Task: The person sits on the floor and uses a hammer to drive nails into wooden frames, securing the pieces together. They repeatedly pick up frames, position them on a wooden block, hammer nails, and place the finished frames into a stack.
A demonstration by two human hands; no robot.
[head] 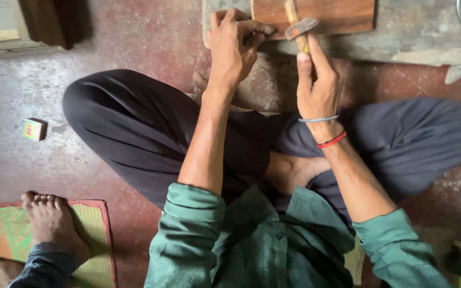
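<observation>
A small wooden-handled metal hammer (300,26) is gripped by the right hand (318,85) over the flat brown wooden board (337,13). The left hand (236,45), fingers curled together, is pressed at that board's left edge.

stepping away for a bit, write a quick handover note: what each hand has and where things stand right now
Left hand: fingers curled, pinching something small against the wooden board; what it is cannot be told.
Right hand: grip closed on the small hammer, head just above the board.
The board lies on a grey stone slab in front of the crossed legs.
Done: nothing finished shows on the board.
Left: the hammering itself.
</observation>
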